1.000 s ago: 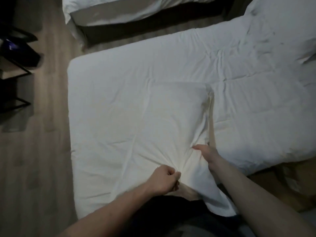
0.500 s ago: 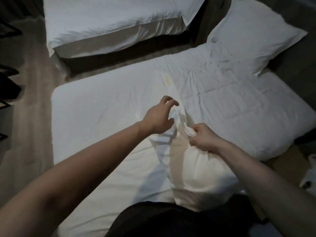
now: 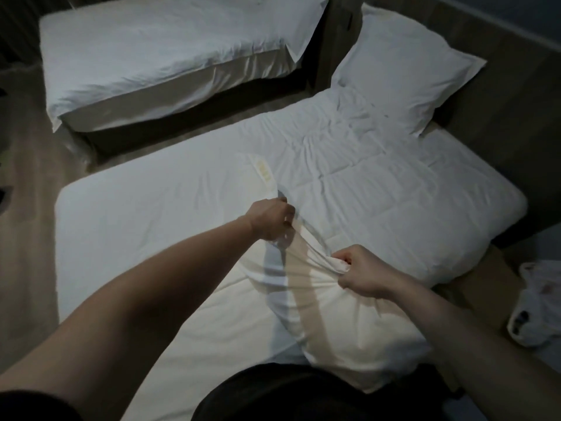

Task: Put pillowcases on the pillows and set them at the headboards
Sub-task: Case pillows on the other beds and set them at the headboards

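I see the near bed point(image 3: 151, 226) filling most of the view, its white quilt running from low left up toward the headboard end at upper right, and a second bed point(image 3: 170, 53) lies beyond it across a strip of floor. A cased pillow point(image 3: 403, 83) sits at the near bed's head end. The pillow being dressed point(image 3: 343, 323) lies on the quilt close to my body, its long axis running from me up toward the far bed, open pillowcase point(image 3: 306, 247) end pointing away. My left hand point(image 3: 268, 221) pinches the case's far edge; my right hand point(image 3: 361, 273) clenches a bunch of fabric. A plastic bag point(image 3: 534, 311) lies on the floor at right.
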